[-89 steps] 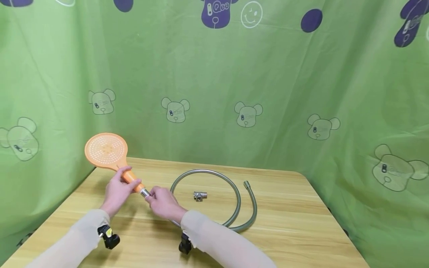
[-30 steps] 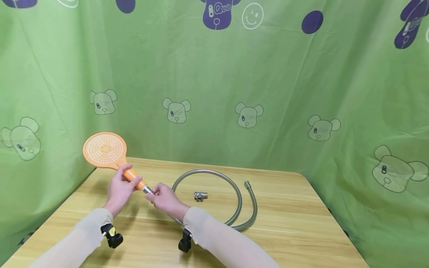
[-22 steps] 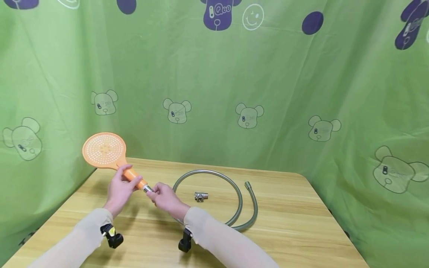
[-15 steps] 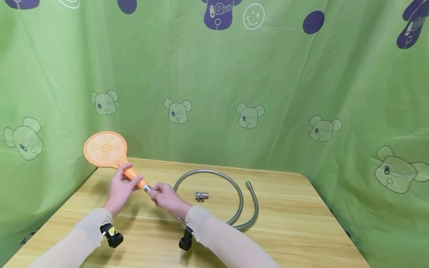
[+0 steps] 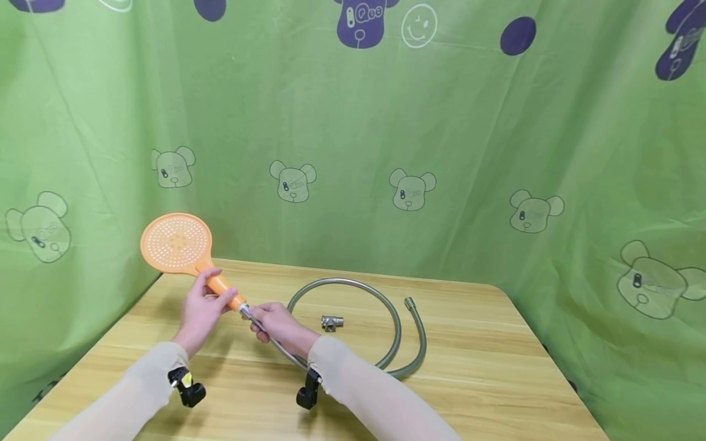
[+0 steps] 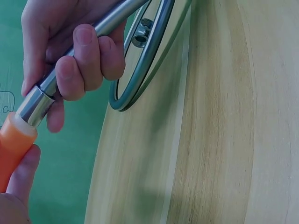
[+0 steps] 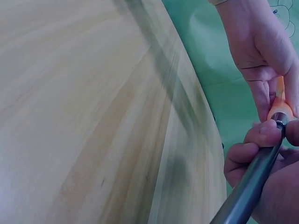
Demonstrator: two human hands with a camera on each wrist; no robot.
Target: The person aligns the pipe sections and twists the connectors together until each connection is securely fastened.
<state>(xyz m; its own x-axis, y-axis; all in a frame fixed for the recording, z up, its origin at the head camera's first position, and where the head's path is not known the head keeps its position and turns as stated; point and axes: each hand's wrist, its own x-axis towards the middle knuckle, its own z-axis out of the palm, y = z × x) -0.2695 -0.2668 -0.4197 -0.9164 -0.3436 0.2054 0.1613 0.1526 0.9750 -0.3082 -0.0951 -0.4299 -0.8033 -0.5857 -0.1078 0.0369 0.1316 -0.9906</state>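
An orange shower head is raised over the table's left side, its round perforated face up. My left hand grips its handle between thumb and fingers. At the handle's lower end a metal connector nut meets the handle; how far it is threaded cannot be told. Just below the nut, my right hand holds the shower hose, with several fingers curled round it in the left wrist view. From the right hand, the hose runs down to a loop on the table.
Inside the hose loop lies a small metal tee valve. The hose's free end fitting rests to the right. Light wood table; a green patterned curtain hangs behind and at both sides.
My right hand has shifted and turned, so the hose now shows beneath its fingers and the nut is more exposed. The shower head has moved slightly up and right; the left hand keeps its grip.
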